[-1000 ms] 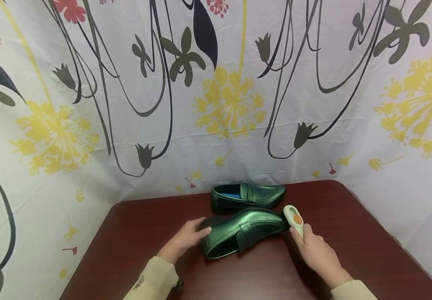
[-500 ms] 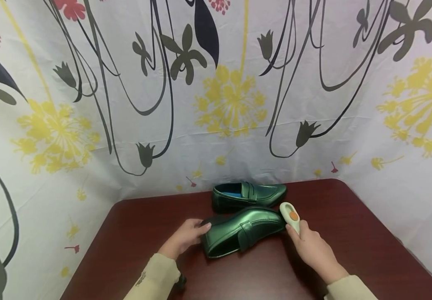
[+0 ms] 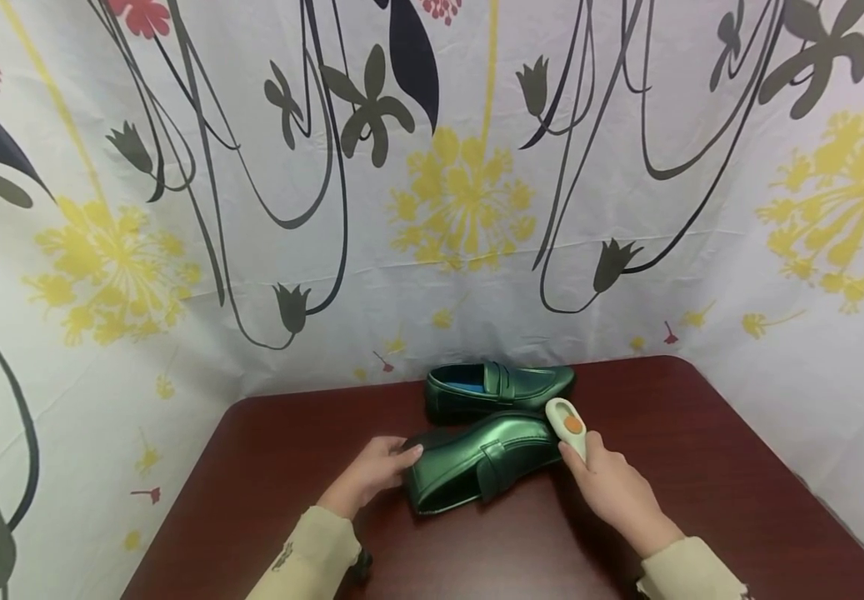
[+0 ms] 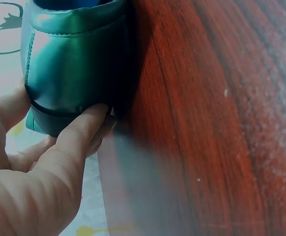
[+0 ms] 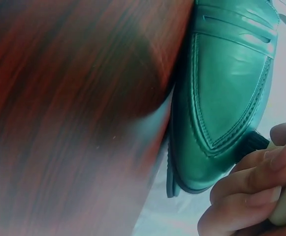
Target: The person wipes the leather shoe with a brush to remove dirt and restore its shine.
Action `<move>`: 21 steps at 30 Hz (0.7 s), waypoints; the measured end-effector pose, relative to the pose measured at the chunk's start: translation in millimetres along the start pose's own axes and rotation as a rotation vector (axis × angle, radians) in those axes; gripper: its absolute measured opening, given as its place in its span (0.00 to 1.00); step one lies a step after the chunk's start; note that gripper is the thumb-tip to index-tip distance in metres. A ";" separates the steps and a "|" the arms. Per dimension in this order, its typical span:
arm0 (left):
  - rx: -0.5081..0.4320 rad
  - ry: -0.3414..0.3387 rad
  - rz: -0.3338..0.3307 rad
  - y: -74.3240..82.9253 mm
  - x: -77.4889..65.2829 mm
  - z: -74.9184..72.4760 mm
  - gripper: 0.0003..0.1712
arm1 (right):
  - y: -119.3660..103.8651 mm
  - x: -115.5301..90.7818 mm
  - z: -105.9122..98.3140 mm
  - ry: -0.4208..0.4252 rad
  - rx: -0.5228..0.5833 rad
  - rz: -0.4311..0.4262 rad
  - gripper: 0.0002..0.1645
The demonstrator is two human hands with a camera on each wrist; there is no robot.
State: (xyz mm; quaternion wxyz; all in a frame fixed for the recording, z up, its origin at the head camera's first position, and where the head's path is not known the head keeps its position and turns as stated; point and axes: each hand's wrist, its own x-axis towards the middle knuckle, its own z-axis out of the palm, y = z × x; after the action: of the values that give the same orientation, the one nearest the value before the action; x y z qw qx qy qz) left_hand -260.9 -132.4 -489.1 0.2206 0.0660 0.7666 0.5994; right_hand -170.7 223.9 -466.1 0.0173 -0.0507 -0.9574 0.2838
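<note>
A metallic green loafer [image 3: 442,467] is tilted on its side, its opening toward me. My left hand [image 3: 375,472] grips it at the heel, with thumb and fingers round the heel end [image 4: 71,69] in the left wrist view. My right hand [image 3: 621,493] holds a brush by its pale handle [image 3: 568,423], which has an orange oval on it. Dark bristles [image 5: 252,143] of the brush lie against the side of the toe [image 5: 197,169] in the right wrist view. The palm side of the right hand is hidden in the head view.
A second green loafer [image 3: 540,385] with a blue insole stands upright right behind the held one, near the back edge of the dark red wooden table [image 3: 312,417]. A white cloth with a flower print [image 3: 469,317] hangs behind and at both sides.
My right hand has moved the brush left and slightly away from me, along the toe of the loafer. The left hand keeps its grip on the heel, almost still.
</note>
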 end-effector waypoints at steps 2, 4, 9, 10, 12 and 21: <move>0.001 -0.003 0.002 -0.3 0.3 0.4 0.45 | -3.7 0.4 0.5 0.009 -0.008 -0.006 0.33; -0.005 -0.007 0.005 -0.8 0.7 0.7 0.44 | -7.5 0.7 1.8 0.018 -0.016 -0.007 0.32; -0.009 -0.005 0.015 -2.7 0.1 1.0 0.39 | -16.5 1.8 7.2 0.020 -0.030 -0.007 0.34; -0.006 -0.002 0.013 -3.1 -0.1 0.9 0.39 | -18.1 2.2 8.1 0.017 -0.031 -0.008 0.35; 0.005 0.008 0.011 -3.7 -0.4 0.9 0.39 | -20.7 2.6 9.3 0.013 -0.036 -0.013 0.35; 0.008 0.015 0.009 -3.5 -0.7 1.1 0.38 | -26.8 4.2 8.3 0.018 -0.071 -0.029 0.35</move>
State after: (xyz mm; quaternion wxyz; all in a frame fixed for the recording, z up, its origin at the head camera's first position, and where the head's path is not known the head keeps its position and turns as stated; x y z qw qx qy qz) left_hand -259.3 -132.7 -492.4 0.2121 0.0658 0.7702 0.5979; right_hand -177.7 197.5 -458.4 0.0285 -0.0398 -0.9673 0.2489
